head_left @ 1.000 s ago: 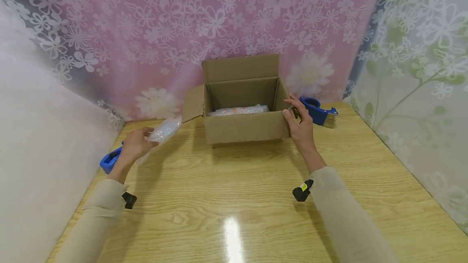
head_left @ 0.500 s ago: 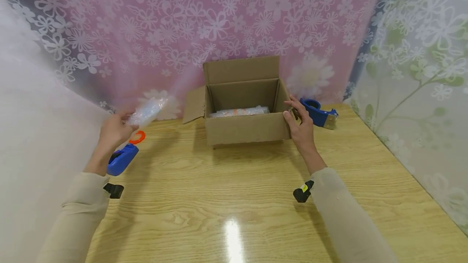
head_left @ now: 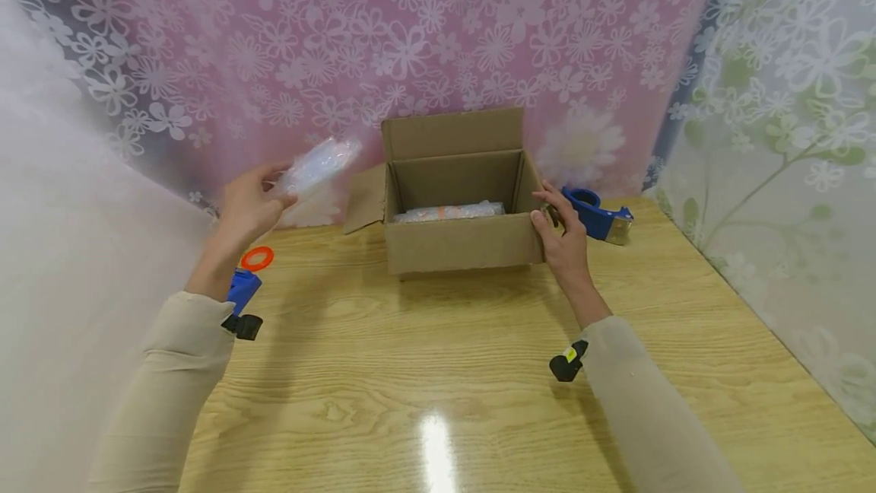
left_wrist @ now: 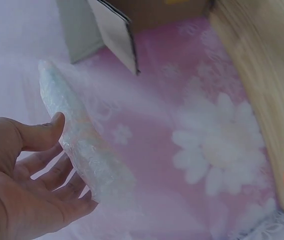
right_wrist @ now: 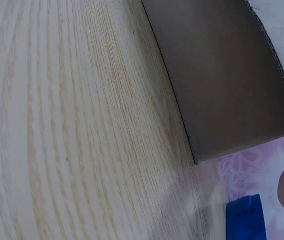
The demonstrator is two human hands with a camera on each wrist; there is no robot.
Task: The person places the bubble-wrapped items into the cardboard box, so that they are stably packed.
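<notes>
While the right hand [head_left: 563,238] grips the box [head_left: 457,243] corner, the left hand [head_left: 248,208] holds a bubble-wrapped packet [head_left: 316,166] left of it; loading step, next lower it inside.

Wooden table [head_left: 479,371] (glossy), floral walls [head_left: 438,36]

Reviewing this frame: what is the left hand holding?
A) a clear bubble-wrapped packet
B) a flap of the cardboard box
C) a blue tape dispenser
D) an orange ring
A: the left hand grips a clear bubble-wrapped packet, raised left of the cardboard box.
</notes>
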